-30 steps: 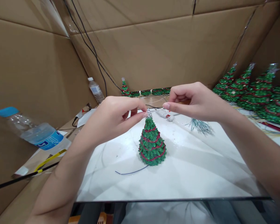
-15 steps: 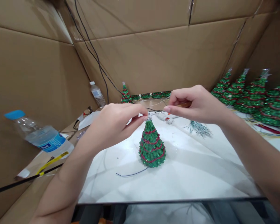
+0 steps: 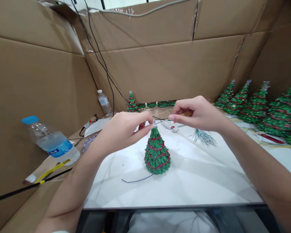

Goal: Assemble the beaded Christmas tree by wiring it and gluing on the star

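One white tabletop (image 3: 196, 191) bore an upright green tree (image 3: 157, 152) near its middle. The right hand (image 3: 200, 113) was clamped on a slim brown-handled tool (image 3: 188, 113). The left hand (image 3: 128, 130) pinched the tree's clear topper (image 3: 155, 123).

Passage lies open right of the middle tree (image 3: 157, 153); green wires (image 3: 204, 137) obstruct farther back.

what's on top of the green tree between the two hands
A small, pale, shiny piece sits at the tip of the green tree. The left hand partly covers it, so its full shape cannot be seen.
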`<action>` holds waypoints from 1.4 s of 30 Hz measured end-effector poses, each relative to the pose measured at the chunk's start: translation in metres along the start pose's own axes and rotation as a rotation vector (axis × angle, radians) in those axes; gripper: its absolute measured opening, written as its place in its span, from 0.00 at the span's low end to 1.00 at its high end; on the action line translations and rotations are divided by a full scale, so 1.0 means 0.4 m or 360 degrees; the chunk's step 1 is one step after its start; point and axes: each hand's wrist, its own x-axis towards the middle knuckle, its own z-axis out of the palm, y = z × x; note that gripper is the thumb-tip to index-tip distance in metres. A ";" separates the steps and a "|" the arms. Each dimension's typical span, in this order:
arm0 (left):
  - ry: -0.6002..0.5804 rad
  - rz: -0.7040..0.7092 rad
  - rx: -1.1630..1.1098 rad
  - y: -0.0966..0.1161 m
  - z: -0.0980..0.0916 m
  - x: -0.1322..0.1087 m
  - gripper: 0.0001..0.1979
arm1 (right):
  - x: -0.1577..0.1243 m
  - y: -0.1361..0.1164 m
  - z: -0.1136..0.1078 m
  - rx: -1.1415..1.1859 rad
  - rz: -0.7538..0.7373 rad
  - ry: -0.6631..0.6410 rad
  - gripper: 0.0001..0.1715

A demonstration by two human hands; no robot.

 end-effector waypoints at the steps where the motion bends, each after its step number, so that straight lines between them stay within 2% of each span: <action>1: 0.0001 0.0000 0.0002 0.001 0.000 -0.001 0.06 | 0.000 0.000 0.000 0.0009 0.0017 -0.0006 0.19; 24: 0.0026 0.0042 -0.0011 0.003 -0.005 -0.002 0.05 | -0.003 -0.007 -0.002 0.0001 -0.0005 -0.0021 0.19; 42: -0.0076 0.0031 0.0014 0.001 -0.010 -0.003 0.07 | 0.003 -0.002 -0.005 -0.0104 0.0016 -0.0053 0.18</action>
